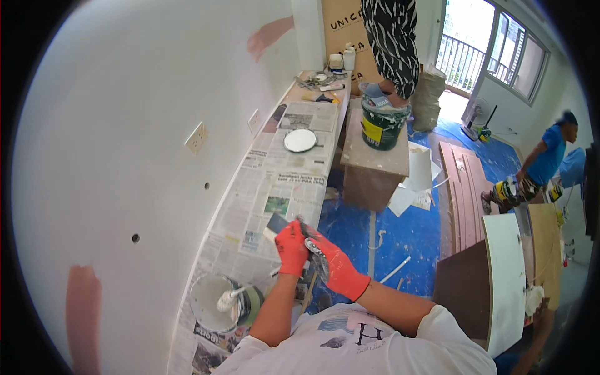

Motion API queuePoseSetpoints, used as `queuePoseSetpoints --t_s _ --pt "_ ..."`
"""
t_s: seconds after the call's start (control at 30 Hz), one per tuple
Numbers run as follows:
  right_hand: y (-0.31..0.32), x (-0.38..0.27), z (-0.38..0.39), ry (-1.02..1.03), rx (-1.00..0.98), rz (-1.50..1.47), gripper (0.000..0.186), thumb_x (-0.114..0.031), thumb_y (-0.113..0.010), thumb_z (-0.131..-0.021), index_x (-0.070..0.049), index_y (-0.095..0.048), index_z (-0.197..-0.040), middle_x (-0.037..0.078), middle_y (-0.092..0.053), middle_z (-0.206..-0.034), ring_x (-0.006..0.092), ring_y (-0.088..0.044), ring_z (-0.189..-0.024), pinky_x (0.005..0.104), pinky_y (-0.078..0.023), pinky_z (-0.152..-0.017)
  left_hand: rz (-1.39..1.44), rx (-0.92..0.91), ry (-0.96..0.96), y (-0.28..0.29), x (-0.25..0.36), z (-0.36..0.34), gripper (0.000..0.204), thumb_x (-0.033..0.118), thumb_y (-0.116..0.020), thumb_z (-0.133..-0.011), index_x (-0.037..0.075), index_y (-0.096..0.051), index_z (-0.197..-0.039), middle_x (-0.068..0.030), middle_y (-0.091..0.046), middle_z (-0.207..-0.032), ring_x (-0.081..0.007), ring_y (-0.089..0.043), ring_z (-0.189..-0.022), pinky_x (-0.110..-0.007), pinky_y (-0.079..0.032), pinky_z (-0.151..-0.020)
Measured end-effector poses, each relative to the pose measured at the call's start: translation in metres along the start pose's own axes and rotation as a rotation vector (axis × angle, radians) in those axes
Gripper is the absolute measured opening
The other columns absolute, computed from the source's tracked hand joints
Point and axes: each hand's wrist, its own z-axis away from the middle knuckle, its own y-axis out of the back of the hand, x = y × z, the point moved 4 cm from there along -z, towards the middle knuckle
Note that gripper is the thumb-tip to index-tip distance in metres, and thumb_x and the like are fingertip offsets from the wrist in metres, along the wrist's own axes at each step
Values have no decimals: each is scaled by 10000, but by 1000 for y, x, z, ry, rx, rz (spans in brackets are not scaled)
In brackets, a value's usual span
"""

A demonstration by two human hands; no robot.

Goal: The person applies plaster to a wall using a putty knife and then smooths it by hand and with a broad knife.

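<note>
Blade juts past left grip beside right grip, its base hidden

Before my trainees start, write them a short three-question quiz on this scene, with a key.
1. Multiple choice: What is the main colour of the gloves on the left hand and right hand? a) blue b) red c) yellow
2. True or false: The round white disc lies on newspaper.
3. Fill in: The person in patterned trousers stands on a green ____.

Key: 1 b; 2 true; 3 bucket.
</note>
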Motion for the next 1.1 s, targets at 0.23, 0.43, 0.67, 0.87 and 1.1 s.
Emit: queuePoseSetpoints --t_s 0.23,0.43,0.67,0.87,1.1 --pt "77 4 -89 -574 -316 -377 443 -273 -496 -1046 -44 -487 -1425 72 -585 -1363 150 -572 -1197 292 -437 -1024 -219 483 265 13 -147 -139 514 340 -483 -1040 -56 -655 -761 -143 -588 -601 -202 -506 -540 -417 -411 -546" --pt "204 -51 -209 -170 -156 365 585 -370 -422 -1072 14 -348 -1507 190 -407 -1529 298 -370 -1432 350 -282 -1173 224 571 390 22 -146 -200 454 371 -521 -1035 -4 -643 -811 -46 -633 -664 -126 -572 -533 -301 -505 -557" --pt "245 -114 -388 523 -4 813 621 -286 -391 -1067 51 -186 -1546 240 -205 -1615 343 -180 -1513 389 -147 -1220 -114 410 542 -57 -208 -264 397 354 -597 -982 -41 -640 -963 -114 -681 -773 -188 -646 -694 -337 -514 -670" --pt "252 -150 -522 713 71 952 646 -277 -375 -1061 52 -124 -1556 266 -138 -1622 387 -135 -1515 431 -117 -1224 -601 240 353 -164 -238 -335 464 406 -552 -982 -12 -650 -1156 -222 -676 -1099 -361 -653 -998 -436 -502 -858" --pt "239 -214 -761 820 175 883 675 -336 -379 -1063 51 -129 -1555 262 -124 -1626 385 -104 -1520 447 -93 -1226 -799 155 348 -211 -249 -339 346 350 -583 -933 11 -651 -941 -192 -637 -952 -383 -596 -937 -480 -457 -828"
